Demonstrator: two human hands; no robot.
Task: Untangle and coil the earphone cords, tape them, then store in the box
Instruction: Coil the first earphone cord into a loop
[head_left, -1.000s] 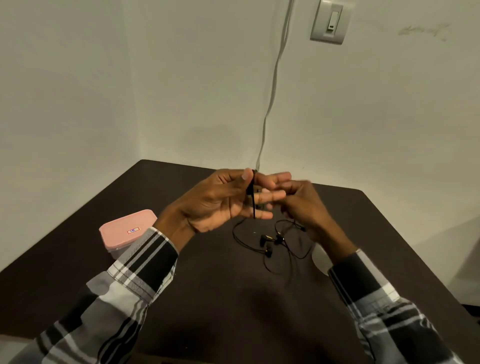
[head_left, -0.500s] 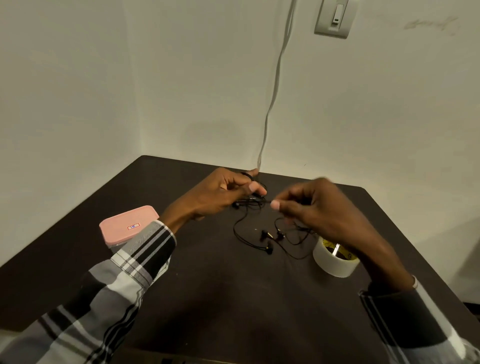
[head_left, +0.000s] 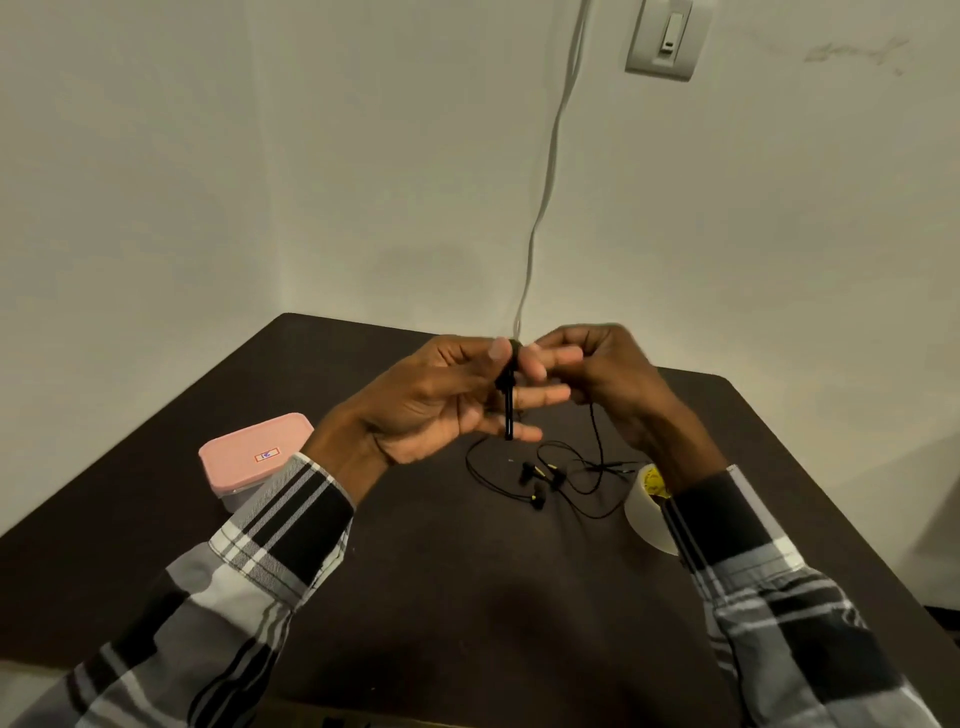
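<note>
Black earphone cord (head_left: 509, 400) is wound in loops around the straight fingers of my left hand (head_left: 441, 400), with the thumb pressing it at the top. My right hand (head_left: 608, 374) is raised just to the right and pinches the cord beside those fingers. The loose cord (head_left: 596, 441) hangs from my right hand down to the dark table (head_left: 467, 597). There it lies in loops with the earbuds (head_left: 535, 483). A pink-lidded box (head_left: 257, 452) stands shut at the left. The roll of white tape (head_left: 644, 512) lies at the right, partly behind my right sleeve.
The table stands in a corner between two pale walls. A grey cable (head_left: 545, 182) runs down the far wall to the table's back edge, beside a wall switch (head_left: 667, 36). My plaid sleeves cover the near part of the table.
My left hand has turned palm-up and lifted, its fingers now straight with the cord looped around them. My right hand has come in close to it and risen, partly hiding the tape roll.
</note>
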